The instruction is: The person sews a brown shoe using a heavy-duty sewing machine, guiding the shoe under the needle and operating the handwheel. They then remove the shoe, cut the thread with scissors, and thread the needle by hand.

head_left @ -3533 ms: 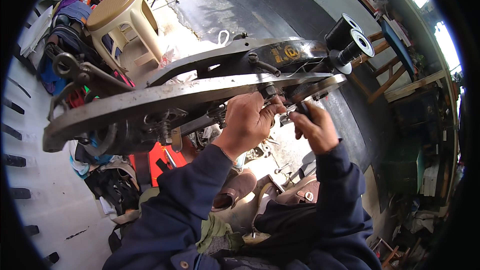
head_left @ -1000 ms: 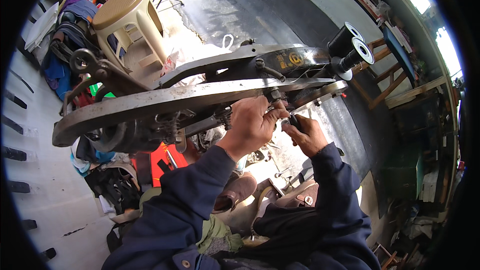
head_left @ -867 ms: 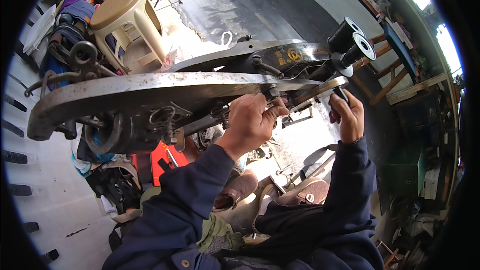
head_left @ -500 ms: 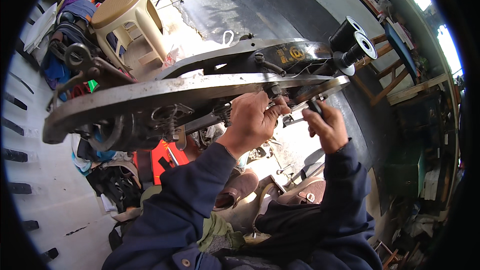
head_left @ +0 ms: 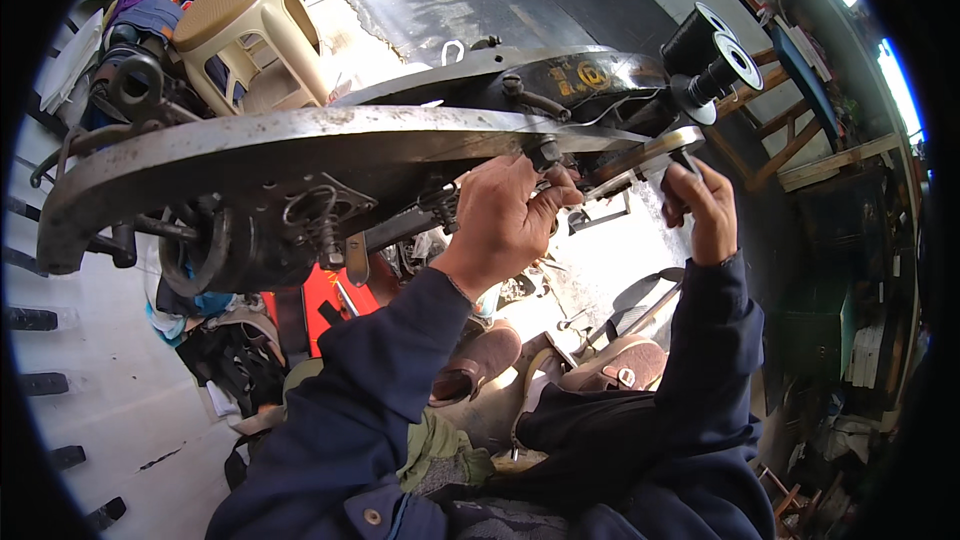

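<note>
A dark, steel-edged machine that looks like a hand-cranked sewing machine (head_left: 290, 125) spans the view from left to right. My left hand (head_left: 505, 215) is closed beneath a dark bolt (head_left: 546, 150) on its underside. Thumb and fingertips pinch together there, and whatever they hold is hidden. At the right end, my right hand (head_left: 708, 208) is wrapped round a short dark crank handle (head_left: 684, 160) below a bright-rimmed wheel (head_left: 668, 144). Two thread spools (head_left: 737, 60) with dark thread stand above that wheel. A fine thread runs along the machine near them.
A beige plastic stool (head_left: 235, 15) stands at the far left beside heaped cloth and bags. Below the machine lie a red item (head_left: 335, 305) and a black bag (head_left: 235, 365). My brown shoes (head_left: 485, 355) are underneath. A wooden-framed chair (head_left: 790, 145) stands at the right.
My right hand has moved right and slightly up with the crank handle, and the wheel has turned. The left hand keeps nearly the same place. The machine's left end sits farther left in view.
</note>
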Tool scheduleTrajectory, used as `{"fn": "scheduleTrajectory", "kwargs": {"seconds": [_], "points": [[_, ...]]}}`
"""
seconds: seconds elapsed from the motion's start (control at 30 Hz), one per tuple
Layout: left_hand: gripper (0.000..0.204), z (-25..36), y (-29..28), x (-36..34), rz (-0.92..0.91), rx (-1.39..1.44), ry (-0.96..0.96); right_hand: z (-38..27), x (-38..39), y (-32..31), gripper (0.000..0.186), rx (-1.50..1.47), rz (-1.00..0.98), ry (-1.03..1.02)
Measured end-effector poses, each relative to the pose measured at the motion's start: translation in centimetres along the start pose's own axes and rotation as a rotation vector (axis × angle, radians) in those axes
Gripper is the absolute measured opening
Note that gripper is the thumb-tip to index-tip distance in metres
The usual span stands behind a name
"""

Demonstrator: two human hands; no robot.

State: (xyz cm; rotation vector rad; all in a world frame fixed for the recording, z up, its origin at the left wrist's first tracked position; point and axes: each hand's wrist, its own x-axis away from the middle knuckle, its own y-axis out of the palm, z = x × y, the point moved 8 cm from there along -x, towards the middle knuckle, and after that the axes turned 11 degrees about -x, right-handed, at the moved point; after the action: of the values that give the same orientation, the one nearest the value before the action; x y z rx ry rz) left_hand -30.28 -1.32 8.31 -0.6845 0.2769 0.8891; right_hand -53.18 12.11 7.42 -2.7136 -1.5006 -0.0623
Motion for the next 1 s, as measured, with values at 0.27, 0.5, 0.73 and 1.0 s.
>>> {"fn": "scheduleTrajectory", "kwargs": {"seconds": [0.27, 0.5, 0.73, 1.0], "points": [[0.01, 0.6, -0.6, -0.6, 0.121, 0.011, 0.029, 9.8, 0.5, 4.4, 0.036, 0.402, -0.111, 0.361], [0.012, 0.4, -0.4, -0.2, 0.088, -0.057, 0.031, -0.9, -1.1, -2.6, 0.025, -0.014, 0.117, -0.122], [0.006, 0.4, -0.3, -0.3, 0.023, -0.015, 0.017, 9.6, 0.8, 5.1, 0.035, 0.366, -0.156, 0.348], [0.006, 0.3, -0.2, -0.2, 0.02, -0.035, 0.035, 1.0, -1.8, -4.3, 0.018, 0.061, 0.284, -0.042]]}}
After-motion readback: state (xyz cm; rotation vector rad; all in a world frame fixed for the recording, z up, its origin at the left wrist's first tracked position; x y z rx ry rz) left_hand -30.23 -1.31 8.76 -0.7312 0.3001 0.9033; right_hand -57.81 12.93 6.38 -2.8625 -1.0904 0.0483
